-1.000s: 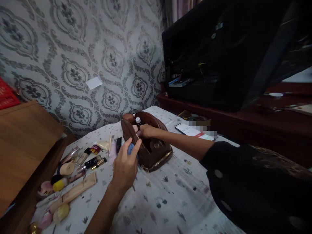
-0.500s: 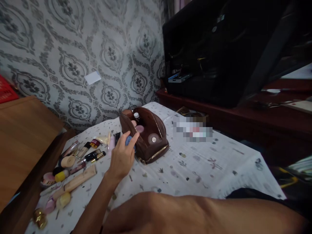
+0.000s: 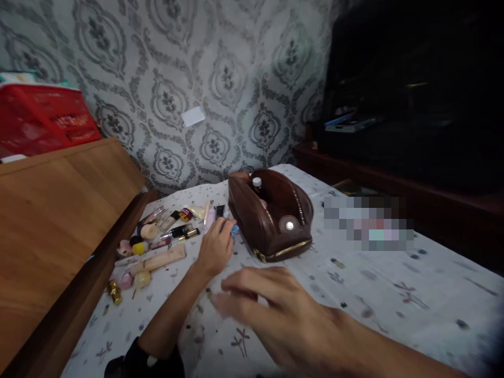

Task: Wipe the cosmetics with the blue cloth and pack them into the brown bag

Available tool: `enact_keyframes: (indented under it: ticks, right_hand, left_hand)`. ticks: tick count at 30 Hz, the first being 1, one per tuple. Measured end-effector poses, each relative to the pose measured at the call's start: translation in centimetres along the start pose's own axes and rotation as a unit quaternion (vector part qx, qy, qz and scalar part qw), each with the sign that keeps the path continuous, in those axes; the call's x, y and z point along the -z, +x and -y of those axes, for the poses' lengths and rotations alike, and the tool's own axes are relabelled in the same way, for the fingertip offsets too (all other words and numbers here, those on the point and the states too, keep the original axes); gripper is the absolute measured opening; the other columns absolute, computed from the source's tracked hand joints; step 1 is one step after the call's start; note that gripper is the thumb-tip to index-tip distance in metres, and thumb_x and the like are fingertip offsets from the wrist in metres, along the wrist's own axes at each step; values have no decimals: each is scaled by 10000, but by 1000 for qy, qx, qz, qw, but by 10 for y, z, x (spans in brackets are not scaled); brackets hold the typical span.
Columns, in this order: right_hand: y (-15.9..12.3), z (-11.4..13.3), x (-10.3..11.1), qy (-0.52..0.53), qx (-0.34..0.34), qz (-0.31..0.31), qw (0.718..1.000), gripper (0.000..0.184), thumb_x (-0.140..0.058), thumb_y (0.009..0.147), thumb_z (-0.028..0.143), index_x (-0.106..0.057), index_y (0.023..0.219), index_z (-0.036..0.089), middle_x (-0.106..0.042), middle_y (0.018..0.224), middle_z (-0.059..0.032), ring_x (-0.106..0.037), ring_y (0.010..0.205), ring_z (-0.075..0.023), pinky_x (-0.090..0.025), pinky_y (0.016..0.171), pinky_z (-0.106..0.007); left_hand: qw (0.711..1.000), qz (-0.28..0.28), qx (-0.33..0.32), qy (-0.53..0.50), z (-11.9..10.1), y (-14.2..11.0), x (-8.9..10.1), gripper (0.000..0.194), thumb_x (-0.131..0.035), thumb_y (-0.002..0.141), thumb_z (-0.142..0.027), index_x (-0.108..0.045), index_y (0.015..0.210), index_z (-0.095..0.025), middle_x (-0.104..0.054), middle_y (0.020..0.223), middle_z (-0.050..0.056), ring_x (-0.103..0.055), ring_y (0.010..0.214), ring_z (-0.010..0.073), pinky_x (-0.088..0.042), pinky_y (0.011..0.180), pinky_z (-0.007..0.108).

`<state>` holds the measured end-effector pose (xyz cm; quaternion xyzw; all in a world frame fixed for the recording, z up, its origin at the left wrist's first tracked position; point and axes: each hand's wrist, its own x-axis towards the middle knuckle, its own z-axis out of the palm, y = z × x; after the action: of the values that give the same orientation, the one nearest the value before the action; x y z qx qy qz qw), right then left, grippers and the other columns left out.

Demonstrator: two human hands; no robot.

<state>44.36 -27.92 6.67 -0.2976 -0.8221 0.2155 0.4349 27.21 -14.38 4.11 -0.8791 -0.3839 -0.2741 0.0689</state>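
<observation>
My left hand point(image 3: 214, 248) is beside the bag's left side, its fingers curled down onto a small blue object point(image 3: 234, 231) whose kind I cannot make out. The brown toiletry bag point(image 3: 252, 220) stands unzipped and gaping, with a white-capped dark bottle point(image 3: 257, 182) inside. In front of the bag my right hand point(image 3: 281, 310) hovers over the cloth, slightly blurred, fingers bent and apart, holding nothing. Left of my left hand lie several cosmetics, among them a beige tube point(image 3: 159, 258), a yellow-capped item point(image 3: 139, 248) and a gold-capped black tube point(image 3: 189, 234).
A patterned white cloth point(image 3: 331, 315) covers the surface. On the left rises a wooden panel point(image 3: 66, 210) with a red bag point(image 3: 47, 118) above it. A pixelated patch hides something to the bag's right. Behind it is a dark television point(image 3: 413, 115).
My left hand has withdrawn from the bag's opening to the blue object beside it. My right hand has come into view. The camera view has turned left.
</observation>
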Motion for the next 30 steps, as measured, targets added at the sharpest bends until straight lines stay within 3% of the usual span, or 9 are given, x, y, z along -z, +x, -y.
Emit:
enact_keyframes:
  ticks: [2,4,7,11,13,15,23,30]
  right_hand:
    - [23,-13,-13,-45,0,53,998,428,-426,882,91,-684,1154,297,-693,1053,-75,-673,894,-187,-549,757,-314]
    - [35,-30,-31,-38,-50,56,996,389,-427,870,85,-685,1118,238,-690,1007,-83,-668,837,-181,-548,762,-326]
    - [42,-58,-59,35,-148,54,987,329,-477,846,110,-672,1098,190,-692,973,-86,-669,850,-192,-554,762,-341]
    - [52,-88,-88,242,-317,26,917,239,-513,796,155,-629,1005,161,-611,800,-21,-653,713,-156,-513,542,-240]
    - [55,-99,-98,297,-349,-16,889,183,-519,774,175,-604,935,157,-568,732,4,-636,670,-146,-491,516,-226]
    - [54,-105,-105,308,-345,-51,885,161,-522,754,187,-590,897,159,-561,717,10,-617,641,-135,-479,512,-225]
    - [36,-112,-109,285,-289,-20,914,230,-538,790,290,-628,957,161,-603,760,-10,-598,612,-121,-449,507,-221]
    - [36,-114,-112,302,-297,-21,906,177,-569,788,275,-646,900,162,-607,665,6,-546,539,-99,-414,489,-203]
  left_hand:
    - [998,40,47,25,17,-5,1,355,-444,853,-43,-627,1115,-197,-620,1120,74,-595,1044,213,-498,934,347]
    - [992,62,101,45,38,-9,4,291,-473,843,-55,-655,1007,-212,-635,1059,55,-604,1002,208,-493,915,332]
    - [982,47,171,63,75,-13,10,252,-481,846,-73,-663,961,-204,-640,1018,55,-606,999,208,-483,903,314]
    - [959,-6,266,92,129,-18,21,334,-402,875,-67,-631,1105,-145,-632,1103,109,-594,1048,230,-468,944,346]
    - [949,-24,296,108,152,-21,25,382,-363,885,-59,-602,1181,-96,-610,1170,157,-569,1117,258,-448,988,377]
    - [944,-25,307,118,168,-26,25,411,-359,878,-45,-590,1217,-74,-594,1211,182,-558,1145,272,-437,1006,392]
    - [953,45,268,135,182,-51,-2,395,-420,812,8,-676,1084,-121,-650,1171,142,-552,1176,270,-431,1031,407]
    - [951,55,260,160,187,-53,-2,365,-430,812,-35,-694,1038,-145,-664,1123,128,-586,1121,259,-457,1007,375]
